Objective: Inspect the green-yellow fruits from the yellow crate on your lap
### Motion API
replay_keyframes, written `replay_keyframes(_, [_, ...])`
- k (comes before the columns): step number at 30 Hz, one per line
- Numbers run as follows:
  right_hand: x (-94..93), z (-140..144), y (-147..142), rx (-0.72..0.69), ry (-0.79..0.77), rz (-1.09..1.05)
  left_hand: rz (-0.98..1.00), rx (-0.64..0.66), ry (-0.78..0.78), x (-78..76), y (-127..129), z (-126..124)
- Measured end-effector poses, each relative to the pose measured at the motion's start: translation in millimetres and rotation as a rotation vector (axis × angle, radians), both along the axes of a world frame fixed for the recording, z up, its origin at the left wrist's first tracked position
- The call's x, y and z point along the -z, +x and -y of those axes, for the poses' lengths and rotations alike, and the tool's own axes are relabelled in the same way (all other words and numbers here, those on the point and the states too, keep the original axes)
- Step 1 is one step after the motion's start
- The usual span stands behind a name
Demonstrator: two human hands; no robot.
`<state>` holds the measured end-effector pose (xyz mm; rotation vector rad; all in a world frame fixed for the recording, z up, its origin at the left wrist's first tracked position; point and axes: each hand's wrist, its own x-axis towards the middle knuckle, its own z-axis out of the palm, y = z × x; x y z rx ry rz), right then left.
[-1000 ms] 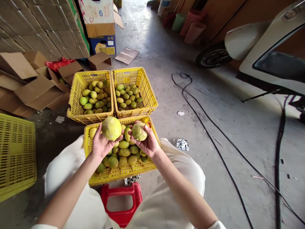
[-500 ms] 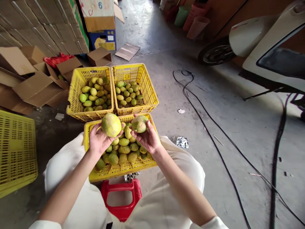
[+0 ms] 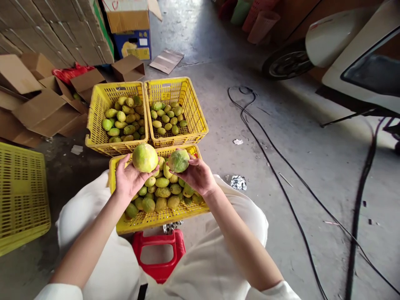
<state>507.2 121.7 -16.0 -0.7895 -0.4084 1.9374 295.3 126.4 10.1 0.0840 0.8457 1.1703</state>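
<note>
My left hand point(image 3: 131, 179) cradles a large yellow-green fruit point(image 3: 145, 158), round and mottled. Between the thumb and fingers of my right hand point(image 3: 200, 177) is a smaller, greener fruit point(image 3: 178, 161). Both hands are raised over the near yellow crate point(image 3: 131, 227), which stands between my knees and holds many oval yellow-green fruits point(image 3: 162, 192). Just beyond it two more yellow crates stand side by side. The left crate point(image 3: 96, 125) has a fuller pile of fruit, while the right crate point(image 3: 195, 112) has fewer fruits. Their exact kind is unclear.
Another yellow crate point(image 3: 23, 196) stands at the left. Opened cardboard boxes point(image 3: 40, 112) lie behind it. A red plastic frame point(image 3: 161, 266) is between my legs. Black cables point(image 3: 271, 162) cross the floor at right, near a white scooter point(image 3: 362, 62).
The fruit in my right hand has turned, showing a greener side, and has moved slightly left. My left hand keeps its fruit. The whole view has shifted a little.
</note>
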Motion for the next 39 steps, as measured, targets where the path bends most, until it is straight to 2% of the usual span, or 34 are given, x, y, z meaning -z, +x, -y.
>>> replay_keyframes(4, [2.4, -0.2, -0.9, -0.028, 0.013, 0.028, -0.019, 0.013, 0.033, 2.6, 0.8, -0.4])
replay_keyframes(9, [10.0, 2.1, -4.7, 0.036, -0.089, -0.023, -0.048, -0.064, -0.013, 7.8, 3.8, -0.7])
replay_keyframes(12, [12.2, 0.1, -6.9, 0.107, -0.122, 0.034, -0.037, -0.107, -0.021, 8.9, 1.4, -2.6])
replay_keyframes(15, [12.4, -5.6, -5.3, 0.239, -0.151, 0.111, -0.036, -0.12, -0.007, 8.0, -2.0, -4.0])
replay_keyframes(17, [10.5, -9.5, -1.8, 0.291, -0.138, 0.063, -0.025, -0.116, -0.004, 6.8, -3.7, -3.9])
replay_keyframes(22, [1.0, -14.7, 4.3, 0.259, -0.057, -0.086, 0.03, -0.124, 0.035, 1.3, -7.9, -2.3])
replay_keyframes(26, [1.0, -13.8, 2.8, 0.325, -0.029, -0.114, 0.025, -0.056, 0.06, -1.3, -11.2, -2.2])
replay_keyframes(29, [6.0, -12.1, 3.2, 0.297, -0.052, -0.082, 0.005, -0.013, 0.067, 0.3, -10.4, -2.0])
replay_keyframes(32, [7.2, -12.6, 5.9, 0.266, -0.073, -0.03, -0.038, -0.076, 0.029, 1.7, -7.2, -1.2])
replay_keyframes(36, [-2.2, -15.6, 10.9, 0.191, -0.019, -0.083, -0.054, -0.151, 0.002, 0.5, -6.5, -0.9])
replay_keyframes(39, [-8.0, -16.4, 12.9, 0.132, 0.017, -0.116, -0.003, -0.138, 0.046, -0.4, -10.8, -2.4])
